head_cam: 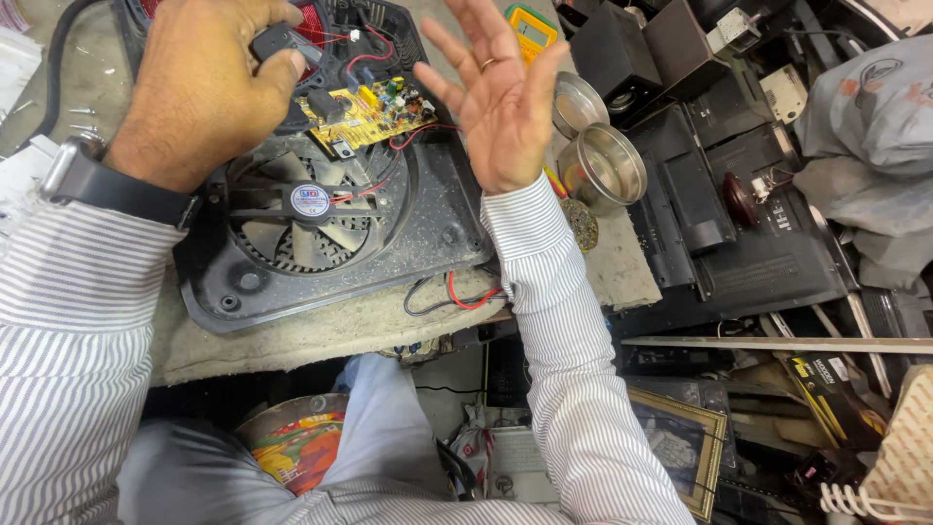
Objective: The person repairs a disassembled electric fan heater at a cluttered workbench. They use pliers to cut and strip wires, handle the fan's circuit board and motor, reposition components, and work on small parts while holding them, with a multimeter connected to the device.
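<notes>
Yellow circuit board [374,110] with red wires [466,297], black fan housing [321,255], grey-and-white striped sleeves [73,321]

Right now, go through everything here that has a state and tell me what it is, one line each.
Left hand: closed on a small black part above the casing.
Right hand: open, fingers spread, holding nothing.
Black appliance casing: opened, insides exposed.
Cooling fan: blades look still.
Yellow circuit board: exposed, red and black wires attached.
Steel tin: open, tipped on its side.
Yellow multimeter: partly hidden, display unreadable.
</notes>
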